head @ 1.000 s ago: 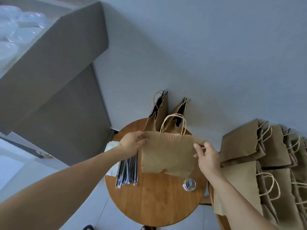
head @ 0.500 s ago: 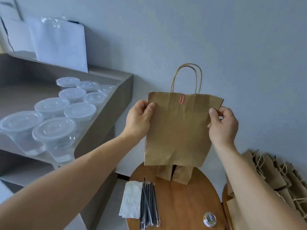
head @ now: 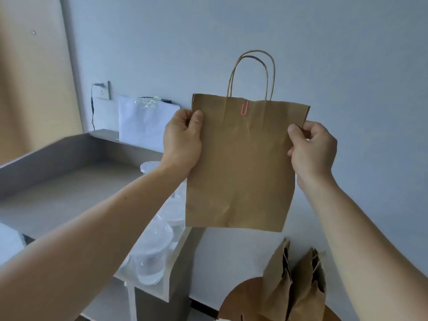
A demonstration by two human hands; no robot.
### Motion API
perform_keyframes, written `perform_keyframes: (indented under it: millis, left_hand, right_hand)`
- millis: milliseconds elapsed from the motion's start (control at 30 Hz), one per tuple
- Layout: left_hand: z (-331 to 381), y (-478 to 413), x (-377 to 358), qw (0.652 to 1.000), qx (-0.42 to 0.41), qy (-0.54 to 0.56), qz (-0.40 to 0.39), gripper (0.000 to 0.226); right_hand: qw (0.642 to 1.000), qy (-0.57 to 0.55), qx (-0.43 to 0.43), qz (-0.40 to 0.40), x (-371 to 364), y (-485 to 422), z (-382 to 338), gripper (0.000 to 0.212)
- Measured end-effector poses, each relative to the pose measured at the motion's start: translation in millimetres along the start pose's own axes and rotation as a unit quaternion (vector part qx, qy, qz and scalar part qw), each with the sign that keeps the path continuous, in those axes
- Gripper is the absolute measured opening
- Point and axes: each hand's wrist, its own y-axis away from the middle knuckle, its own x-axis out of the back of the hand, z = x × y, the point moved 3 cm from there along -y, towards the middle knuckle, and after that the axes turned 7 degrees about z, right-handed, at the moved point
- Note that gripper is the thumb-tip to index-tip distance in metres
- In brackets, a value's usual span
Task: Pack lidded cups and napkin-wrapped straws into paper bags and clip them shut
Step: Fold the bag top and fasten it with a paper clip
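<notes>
I hold a brown paper bag (head: 243, 165) upright in the air in front of the wall, its twisted handles pointing up. A pink paper clip (head: 244, 107) sits on its top edge, which looks closed. My left hand (head: 183, 140) grips the bag's left edge, thumb on the front. My right hand (head: 311, 149) pinches the right edge near the top. Clear lidded cups (head: 155, 256) stand on the grey shelf (head: 76, 181) at lower left, partly hidden by my left arm and the bag.
Two more brown bags (head: 294, 281) stand on the round wooden table (head: 243, 302) at the bottom. A white packet (head: 143, 123) leans on the wall at the shelf's back, beside a wall socket (head: 103, 90) with a cable.
Both hands have lifted the clipped bag from the table up to chest height, and my view has tilted upward, so the straws, napkins and clip tub have dropped out of view.
</notes>
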Motion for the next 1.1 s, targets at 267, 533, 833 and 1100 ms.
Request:
perform_keyframes:
  millis: [267,533,833,1100]
  left_hand:
    - [-4,-84,78,0.991,-0.059,-0.074,0.096,0.022]
    - [-55,-175,179,0.974,-0.080,-0.115,0.181,0.025]
    - [-172,-277,289,0.967,-0.084,-0.174,0.165,0.024]
    - [-274,-331,350,0.956,-0.068,-0.249,0.139,0.020]
  right_hand:
    - [0.995,-0.052,-0.004,-0.088,-136,4,-19,0.010]
    - [0.981,-0.078,-0.022,-0.174,-307,33,-34,0.009]
    - [0.957,-0.035,-0.091,-0.275,-517,101,11,0.011]
    - [0.933,0.030,-0.145,-0.330,-678,155,58,0.017]
